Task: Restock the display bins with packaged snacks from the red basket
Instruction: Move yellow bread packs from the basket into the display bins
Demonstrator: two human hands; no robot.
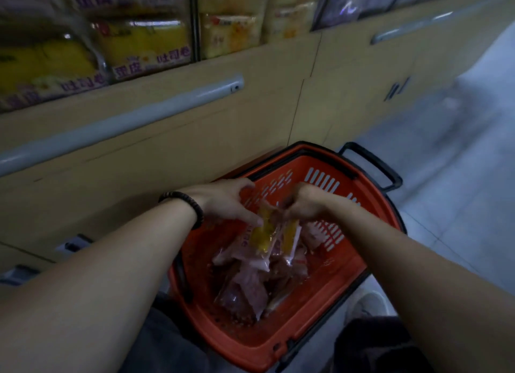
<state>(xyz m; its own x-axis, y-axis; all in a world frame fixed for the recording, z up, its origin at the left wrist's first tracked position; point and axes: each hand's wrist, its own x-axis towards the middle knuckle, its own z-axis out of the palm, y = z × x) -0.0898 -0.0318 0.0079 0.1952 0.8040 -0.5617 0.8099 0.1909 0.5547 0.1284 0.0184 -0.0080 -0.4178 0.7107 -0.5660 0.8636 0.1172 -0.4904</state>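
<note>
Toast bags (145, 46) above grey rail (122, 122); red basket (348, 275) below; my left grip (225, 202) and right grip (303, 205) both pinch yellow-striped snack packets (267, 233); pink packets (250, 286) beneath.

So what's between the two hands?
Yellow snack packets, gripped by the left hand and the right hand above the red basket, as the head view shows.

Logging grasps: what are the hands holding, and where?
The left hand and right hand grip yellow-labelled snack packets by their top ends.
</note>
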